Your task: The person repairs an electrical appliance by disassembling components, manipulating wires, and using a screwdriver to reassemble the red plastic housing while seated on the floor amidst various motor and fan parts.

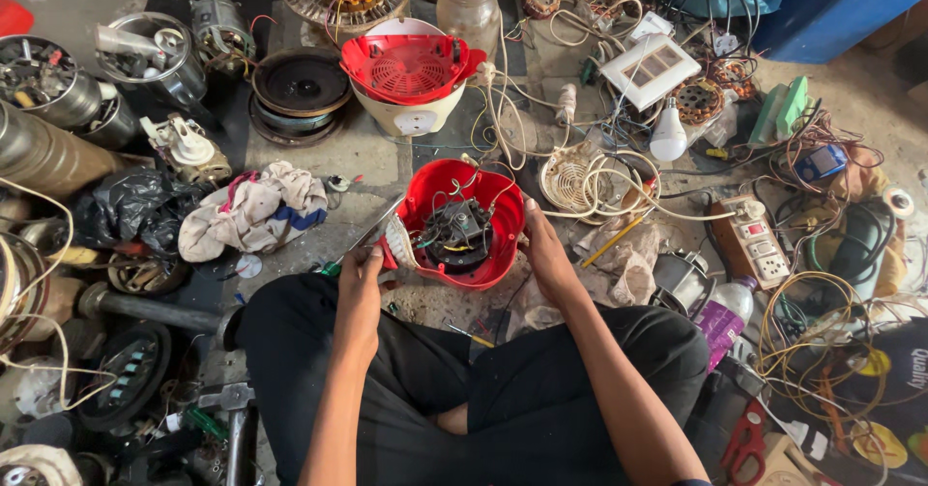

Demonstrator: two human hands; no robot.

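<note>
I sit cross-legged on the floor with a red plastic appliance housing (488, 254) in front of my knees. It lies open side up, showing a dark motor (454, 235) and thin wires inside. My left hand (361, 273) grips the housing's left edge at a red-and-white switch part, with a green-handled screwdriver (362, 239) running under the fingers. My right hand (541, 249) presses against the housing's right rim.
A matching white base with a red grille lid (411, 70) stands behind, beside a glass jar (469, 7). A crumpled rag (251, 210) lies left. Speaker, motors and metal cans crowd the left; cables, a bulb (669, 133), a power strip (756, 239) and switchboard (650, 68) lie right.
</note>
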